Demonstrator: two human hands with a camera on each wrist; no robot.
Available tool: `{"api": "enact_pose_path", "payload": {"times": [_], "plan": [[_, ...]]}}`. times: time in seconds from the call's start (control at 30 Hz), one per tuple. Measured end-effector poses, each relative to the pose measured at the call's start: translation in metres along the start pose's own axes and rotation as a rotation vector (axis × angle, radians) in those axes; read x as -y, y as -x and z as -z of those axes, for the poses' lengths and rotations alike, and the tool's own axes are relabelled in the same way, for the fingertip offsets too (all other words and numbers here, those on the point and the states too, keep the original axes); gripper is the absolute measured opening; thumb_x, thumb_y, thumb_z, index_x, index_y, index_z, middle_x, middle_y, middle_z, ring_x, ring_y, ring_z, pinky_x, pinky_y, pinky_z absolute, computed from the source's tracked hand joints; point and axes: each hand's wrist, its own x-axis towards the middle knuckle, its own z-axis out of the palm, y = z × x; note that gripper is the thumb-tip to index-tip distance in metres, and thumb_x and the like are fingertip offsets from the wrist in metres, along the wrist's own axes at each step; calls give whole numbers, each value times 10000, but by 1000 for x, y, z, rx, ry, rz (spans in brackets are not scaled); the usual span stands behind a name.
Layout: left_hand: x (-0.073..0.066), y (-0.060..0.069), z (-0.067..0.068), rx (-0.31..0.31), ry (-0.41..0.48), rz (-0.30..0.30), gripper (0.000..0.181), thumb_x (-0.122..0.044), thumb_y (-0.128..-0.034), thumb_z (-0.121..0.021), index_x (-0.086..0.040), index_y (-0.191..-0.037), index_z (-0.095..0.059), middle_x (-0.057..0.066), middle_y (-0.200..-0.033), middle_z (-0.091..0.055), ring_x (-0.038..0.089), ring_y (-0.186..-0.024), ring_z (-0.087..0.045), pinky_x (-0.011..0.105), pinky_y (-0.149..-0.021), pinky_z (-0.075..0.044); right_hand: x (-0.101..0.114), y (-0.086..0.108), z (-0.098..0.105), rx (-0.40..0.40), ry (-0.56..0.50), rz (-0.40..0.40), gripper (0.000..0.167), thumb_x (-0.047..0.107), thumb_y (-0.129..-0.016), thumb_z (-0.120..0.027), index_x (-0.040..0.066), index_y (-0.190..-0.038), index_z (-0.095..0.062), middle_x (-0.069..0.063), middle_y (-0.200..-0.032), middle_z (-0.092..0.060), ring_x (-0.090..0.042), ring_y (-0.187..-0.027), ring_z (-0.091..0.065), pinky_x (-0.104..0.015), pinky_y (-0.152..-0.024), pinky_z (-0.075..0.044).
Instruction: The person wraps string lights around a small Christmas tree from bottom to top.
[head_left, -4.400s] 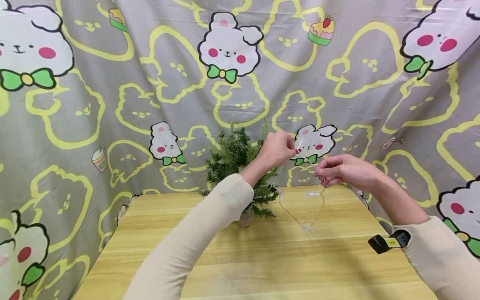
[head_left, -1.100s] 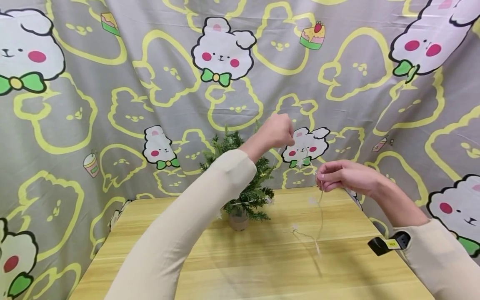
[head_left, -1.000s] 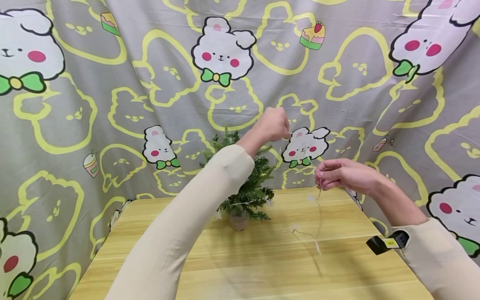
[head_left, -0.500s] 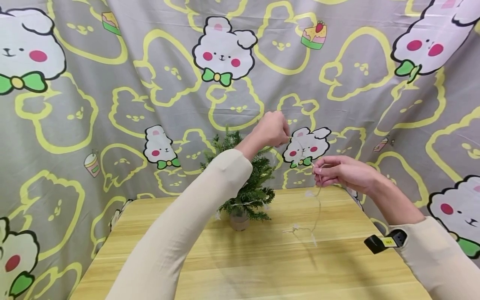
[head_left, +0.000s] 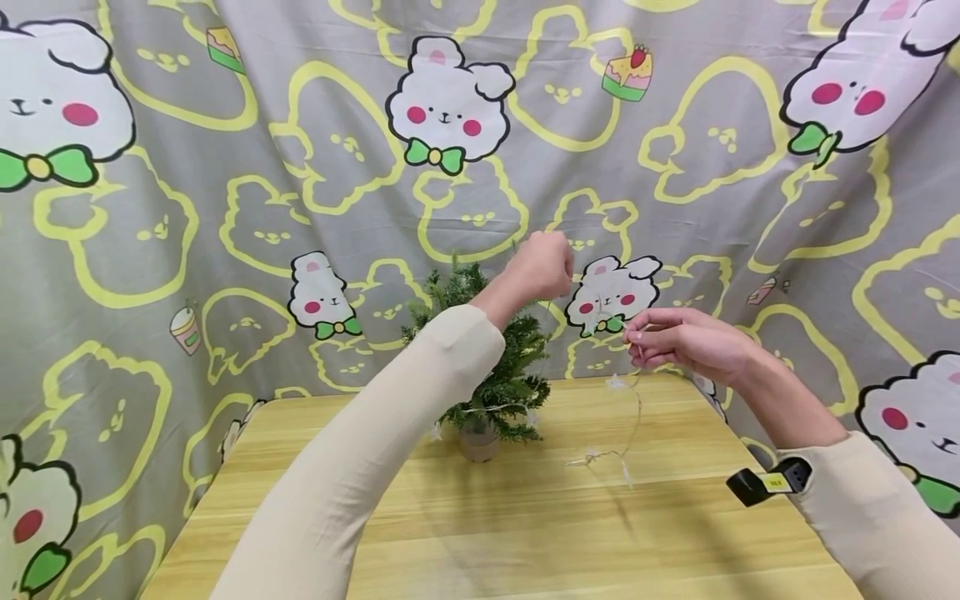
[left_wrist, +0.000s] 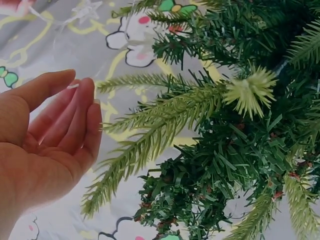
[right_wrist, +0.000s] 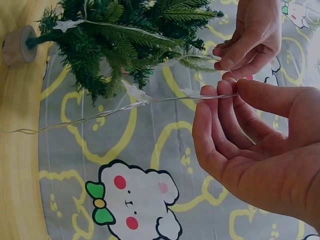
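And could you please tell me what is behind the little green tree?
Behind the tree are the back of the wooden table and a grey cloth with yellow outlines and white cartoon animals. Whatever the tree and the left sleeve cover there cannot be seen.

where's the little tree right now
In the head view, the small green tree stands mid-picture near the far edge of the wooden table, partly hidden behind the left sleeve and to the left of the right hand.

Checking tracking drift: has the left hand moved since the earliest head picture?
Yes, upward: in the head view, the left hand now tops the ear tips of the bunny print just right of it; earlier it sat below them.
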Motion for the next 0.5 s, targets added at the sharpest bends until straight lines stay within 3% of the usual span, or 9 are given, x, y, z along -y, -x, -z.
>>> {"api": "enact_pose_path", "payload": {"times": [0.17, 0.3, 0.37, 0.43, 0.5], "plan": [[-3, 1, 0, -19, 1, 16, 414, 92, -760, -516, -159, -515, -295, -43, -532, -162, 93, -528, -98, 213, -489, -183, 1, -1, 0, -1, 10, 6, 194, 160, -1036, -564, 0, -1140, -599, -74, -977, -679, -193, -882, -704, -347, -844, -598], [-12, 3, 2, -48, -15, -5, 419, 85, -779, -529, -157, -554, -271, -34, -578, -136, 103, -553, -87, 222, -509, -160, 2, 0, 0, 3, 2, 10, 185, 155, -1031, -574, 6, -1132, -617, -68, -961, -686, -185, -866, -703, -356, -840, -601], [-19, 4, 1, -34, -18, -30, 391, 93, -775, -520, -147, -577, -284, -18, -602, -157, 114, -569, -112, 231, -528, -161, 3, 0, 0, 4, -1, 12, 178, 152, -1030, -575, 13, -1129, -628, -61, -956, -691, -180, -863, -706, -353, -835, -602], [-27, 5, -1, 2, -19, -48, 331, 75, -798, -551, -141, -583, -418, -27, -586, -302, 99, -550, -219, 212, -519, -237, 3, 0, 0, 7, -7, 13, 173, 149, -1030, -575, 18, -1126, -636, -57, -953, -692, -176, -864, -708, -349, -833, -603], [-34, 6, -5, 39, -46, -84, 244, 46, -815, -593, -136, -652, -595, -31, -647, -510, 90, -586, -367, 191, -595, -381, 3, 0, 0, 12, -9, 18, 169, 146, -1029, -575, 20, -1121, -641, -55, -952, -693, -173, -864, -708, -347, -833, -604]]}}
